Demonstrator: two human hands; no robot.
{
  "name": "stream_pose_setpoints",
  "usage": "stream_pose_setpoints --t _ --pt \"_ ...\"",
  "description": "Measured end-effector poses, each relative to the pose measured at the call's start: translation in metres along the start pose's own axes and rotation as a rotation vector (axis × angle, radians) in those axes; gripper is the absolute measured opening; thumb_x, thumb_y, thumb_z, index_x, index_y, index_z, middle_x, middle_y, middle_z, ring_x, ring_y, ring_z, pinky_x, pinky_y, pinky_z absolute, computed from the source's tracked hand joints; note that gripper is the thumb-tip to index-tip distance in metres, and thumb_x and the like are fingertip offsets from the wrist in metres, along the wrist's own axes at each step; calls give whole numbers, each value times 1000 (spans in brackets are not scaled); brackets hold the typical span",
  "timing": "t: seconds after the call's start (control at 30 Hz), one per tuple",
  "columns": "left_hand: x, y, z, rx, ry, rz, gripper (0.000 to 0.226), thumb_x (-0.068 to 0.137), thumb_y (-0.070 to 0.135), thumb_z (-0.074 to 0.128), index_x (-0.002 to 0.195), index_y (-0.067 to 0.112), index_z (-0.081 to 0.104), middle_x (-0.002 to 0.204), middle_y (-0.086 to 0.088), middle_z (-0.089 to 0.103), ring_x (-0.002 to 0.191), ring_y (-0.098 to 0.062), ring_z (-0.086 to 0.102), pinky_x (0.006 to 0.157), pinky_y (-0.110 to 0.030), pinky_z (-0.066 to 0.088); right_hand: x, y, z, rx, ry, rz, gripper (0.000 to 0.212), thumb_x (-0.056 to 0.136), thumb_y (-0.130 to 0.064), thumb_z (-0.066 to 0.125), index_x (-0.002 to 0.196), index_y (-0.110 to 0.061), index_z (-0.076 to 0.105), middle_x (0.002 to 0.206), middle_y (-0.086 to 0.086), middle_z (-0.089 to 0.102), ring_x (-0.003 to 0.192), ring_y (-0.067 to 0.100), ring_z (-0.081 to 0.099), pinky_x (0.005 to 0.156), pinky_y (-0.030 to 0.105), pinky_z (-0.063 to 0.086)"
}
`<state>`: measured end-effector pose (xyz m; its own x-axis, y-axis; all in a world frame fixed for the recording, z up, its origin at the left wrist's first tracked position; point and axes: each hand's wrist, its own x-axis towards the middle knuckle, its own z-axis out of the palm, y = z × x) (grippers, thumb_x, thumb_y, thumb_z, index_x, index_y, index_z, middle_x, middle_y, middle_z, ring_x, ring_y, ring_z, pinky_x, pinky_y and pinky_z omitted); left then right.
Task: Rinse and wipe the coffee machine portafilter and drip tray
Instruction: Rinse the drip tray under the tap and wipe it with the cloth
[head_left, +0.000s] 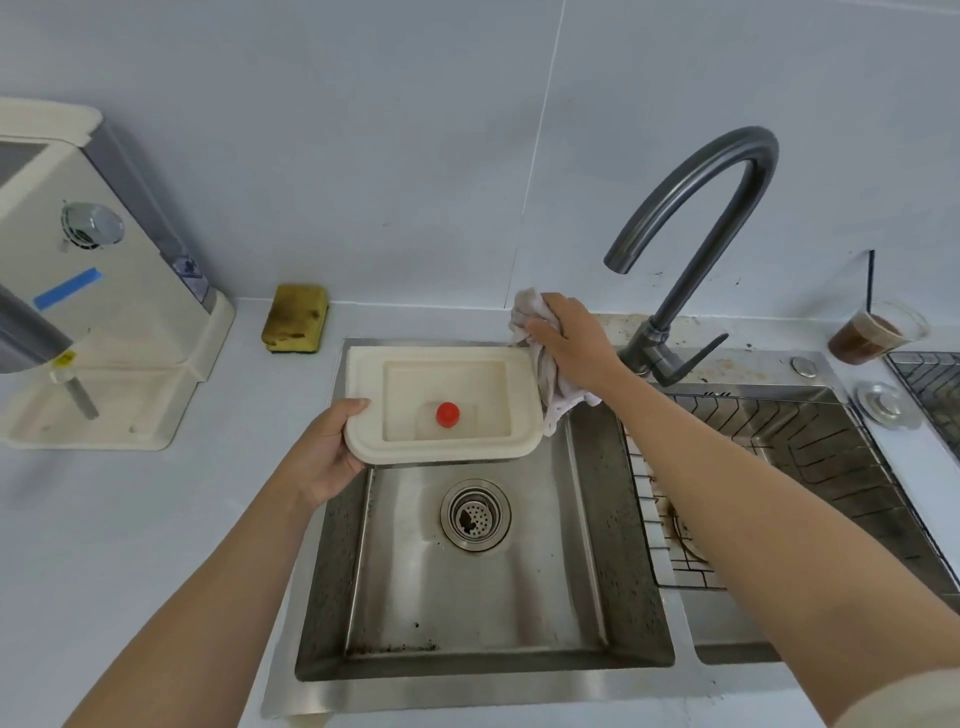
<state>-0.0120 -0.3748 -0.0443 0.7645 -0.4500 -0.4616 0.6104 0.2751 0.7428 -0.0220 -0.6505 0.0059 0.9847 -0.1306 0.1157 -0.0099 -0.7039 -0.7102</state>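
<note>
My left hand grips the cream drip tray over the sink; my right hand clutches a white cloth at the tray's right edge.

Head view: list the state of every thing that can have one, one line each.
Cream plastic drip tray: held level over steel sink.
Left hand: grips tray's left rim.
Crumpled white cloth: bunched at tray's right edge.
Right hand: grips the cloth.
Dark curved faucet: no water visible.
Clear plastic cup: upright, holds brown drink.
Yellow sponge: lying on counter.
</note>
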Motion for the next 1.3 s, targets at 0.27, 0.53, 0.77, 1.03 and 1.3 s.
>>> stream_pose_setpoints --t 0.27,0.53,0.77,1.03,1.3 --pt "0 -2 -20 8 45 -2 25 92 17 40 106 16 61 91 0 74 81 -14 71 66 -28 59 50 -7 7 -303 -204 -80 18 96 -23 40 106 -19 55 101 1 43 95 20 47 81 30 38" --pt "10 -3 -45 -2 110 -21 29 90 15 39 112 13 59 102 -3 69 89 -17 67 71 -29 57 96 9 50 -723 -320 -173 36 93 -14 42 127 -24 47 126 8 47 112 31 45 88 41 41" --pt "25 -7 -60 -55 140 -21 26 89 13 40 101 16 63 90 2 74 81 -13 71 67 -27 59 124 31 88 -849 -377 -166 53 87 -7 52 133 -29 41 130 9 42 121 33 39 99 45 34" --pt "35 -13 -61 -79 143 -46 28 89 13 39 107 15 61 94 0 73 86 -15 69 71 -28 58 127 42 102 -813 -457 -19 52 91 -21 45 138 -37 32 144 4 30 136 24 22 113 40 21" --pt "23 -5 -55 -109 106 -21 28 90 14 39 109 14 60 94 -1 73 84 -16 70 66 -28 59 82 2 63 -282 -335 88 63 94 -35 46 147 -18 17 157 6 10 145 24 8 116 39 12"
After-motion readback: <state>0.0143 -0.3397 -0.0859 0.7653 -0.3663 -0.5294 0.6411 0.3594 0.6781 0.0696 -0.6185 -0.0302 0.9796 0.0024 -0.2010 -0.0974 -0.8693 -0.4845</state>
